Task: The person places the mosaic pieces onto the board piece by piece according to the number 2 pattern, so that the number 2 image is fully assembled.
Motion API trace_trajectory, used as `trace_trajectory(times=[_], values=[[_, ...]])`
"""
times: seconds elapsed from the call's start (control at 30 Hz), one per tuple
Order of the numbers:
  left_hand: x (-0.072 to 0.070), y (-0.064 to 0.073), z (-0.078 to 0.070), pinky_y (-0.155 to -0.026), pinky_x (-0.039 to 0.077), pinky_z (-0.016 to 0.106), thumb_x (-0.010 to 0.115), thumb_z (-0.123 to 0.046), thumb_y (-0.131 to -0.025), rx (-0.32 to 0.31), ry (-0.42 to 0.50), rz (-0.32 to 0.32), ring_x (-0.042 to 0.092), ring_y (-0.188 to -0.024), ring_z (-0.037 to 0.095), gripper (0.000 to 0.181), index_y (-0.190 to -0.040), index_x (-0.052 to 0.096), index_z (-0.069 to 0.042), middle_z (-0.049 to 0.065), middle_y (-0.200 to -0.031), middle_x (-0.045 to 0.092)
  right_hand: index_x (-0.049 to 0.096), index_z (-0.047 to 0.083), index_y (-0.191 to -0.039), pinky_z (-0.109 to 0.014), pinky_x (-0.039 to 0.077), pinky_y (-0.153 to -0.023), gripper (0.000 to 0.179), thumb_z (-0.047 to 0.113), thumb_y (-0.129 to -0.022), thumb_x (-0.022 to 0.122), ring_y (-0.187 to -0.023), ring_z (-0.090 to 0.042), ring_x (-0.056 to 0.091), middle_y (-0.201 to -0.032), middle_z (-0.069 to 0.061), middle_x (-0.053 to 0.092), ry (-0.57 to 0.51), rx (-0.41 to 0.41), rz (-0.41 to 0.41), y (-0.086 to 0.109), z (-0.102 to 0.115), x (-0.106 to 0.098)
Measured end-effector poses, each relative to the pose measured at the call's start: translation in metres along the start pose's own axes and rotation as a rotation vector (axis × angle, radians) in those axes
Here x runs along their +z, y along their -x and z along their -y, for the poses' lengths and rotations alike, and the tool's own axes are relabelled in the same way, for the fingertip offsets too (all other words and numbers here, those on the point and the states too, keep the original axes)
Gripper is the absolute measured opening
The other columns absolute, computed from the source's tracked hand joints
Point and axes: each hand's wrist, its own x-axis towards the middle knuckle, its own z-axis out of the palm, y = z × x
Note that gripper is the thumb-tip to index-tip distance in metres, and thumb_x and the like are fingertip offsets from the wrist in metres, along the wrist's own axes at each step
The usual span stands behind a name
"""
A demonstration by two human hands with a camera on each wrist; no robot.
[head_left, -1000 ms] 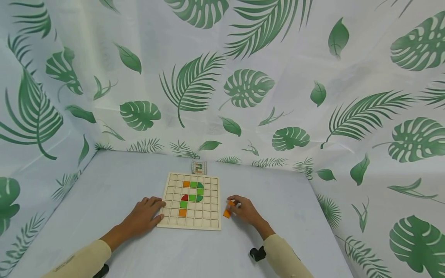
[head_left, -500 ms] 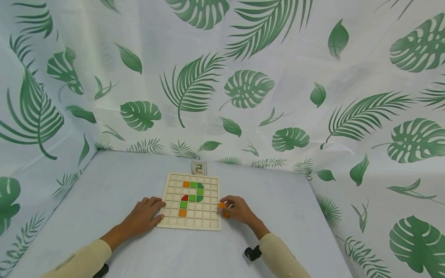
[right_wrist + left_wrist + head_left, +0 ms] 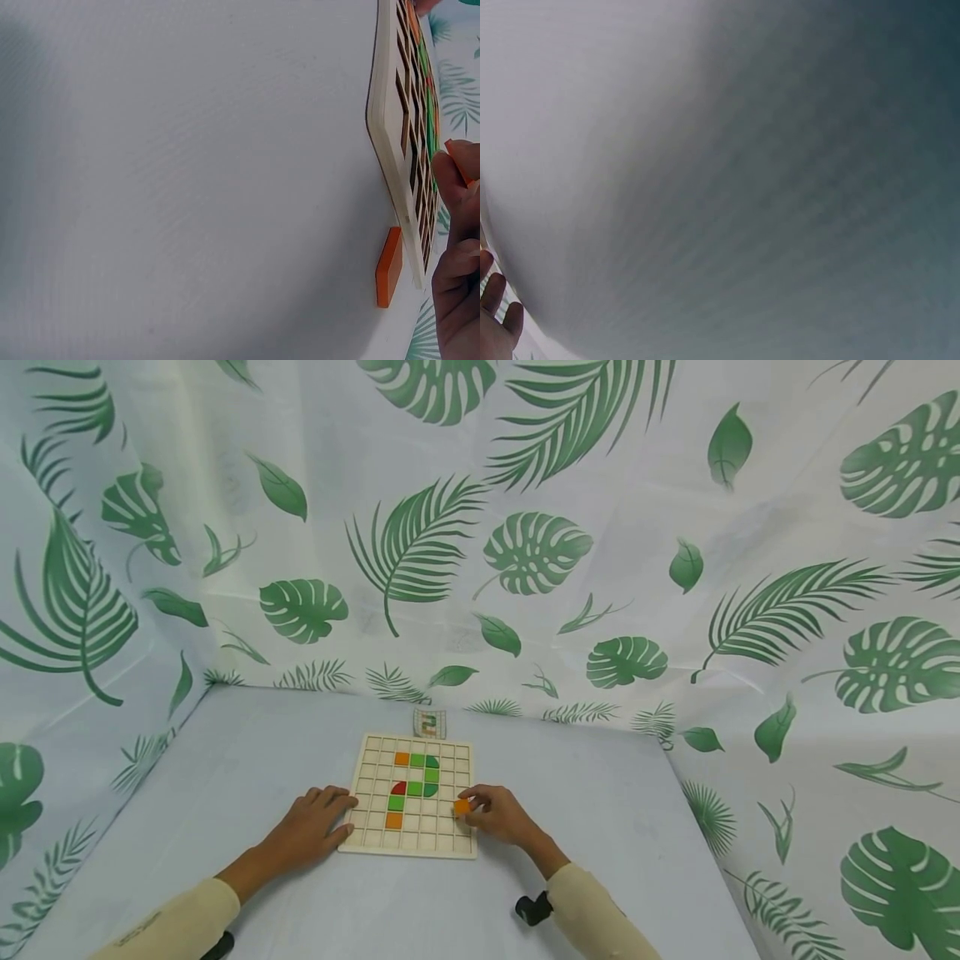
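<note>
A light wooden grid board [image 3: 408, 853] lies on the table. Set in its cells are several tiles: green squares such as the green tile [image 3: 415, 788], a red rounded tile [image 3: 399, 787], and two orange squares, the nearer orange tile [image 3: 393, 820] low on the left. My left hand [image 3: 309, 828] rests with extended fingers on the board's left edge. Between thumb and fingertips, my right hand [image 3: 504, 815] pinches an orange square tile [image 3: 462, 807] over the board's right columns. Another orange tile [image 3: 388, 266] lies on the table beside the board, hidden by the right hand in the head view.
A small card [image 3: 430, 723] with a grid pattern sits behind the board's far edge. A leaf-printed curtain [image 3: 450, 552] bounds the table at the back and sides. Both forearms carry black wrist devices; the right wrist device [image 3: 534, 908] shows near the table.
My right hand has picked up one orange tile from beside the board and carried it left over the board's right columns. The left hand has stayed put.
</note>
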Motion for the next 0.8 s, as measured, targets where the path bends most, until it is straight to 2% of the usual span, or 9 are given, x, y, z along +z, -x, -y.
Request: trace_trajectory(times=[0.33,0.57,0.8], values=[[-0.002,0.000,-0.001,-0.094,0.046,0.052,0.066,-0.033,-0.097,-0.003,0.010,0.011,0.054,-0.117,0.029,0.041,-0.133,0.060,-0.014,0.009,-0.133,0.057,0.071,0.010,-0.117,-0.023,0.050,-0.058,0.028,0.009,-0.089,0.075,-0.070,-0.011,0.056,-0.094,-0.002,0.069,-0.027,-0.004,0.015,-0.004,0.005,0.010],[-0.001,0.000,0.000,-0.093,0.046,0.051,0.067,-0.032,-0.097,0.006,0.000,-0.001,0.054,-0.116,0.028,0.040,-0.132,0.061,-0.014,0.008,-0.132,0.057,0.072,0.010,-0.115,-0.020,0.048,-0.067,0.026,0.016,-0.089,0.077,-0.075,-0.011,0.056,-0.089,0.001,0.064,-0.034,-0.033,-0.003,-0.006,0.010,0.020],[-0.001,0.000,0.000,-0.093,0.046,0.052,0.067,-0.032,-0.096,0.004,0.007,0.000,0.054,-0.115,0.028,0.040,-0.132,0.061,-0.014,0.008,-0.131,0.058,0.072,0.010,-0.115,-0.020,0.049,-0.069,0.026,0.014,-0.089,0.076,-0.076,-0.010,0.056,-0.091,0.001,0.064,-0.045,-0.054,0.009,-0.009,0.014,0.028]])
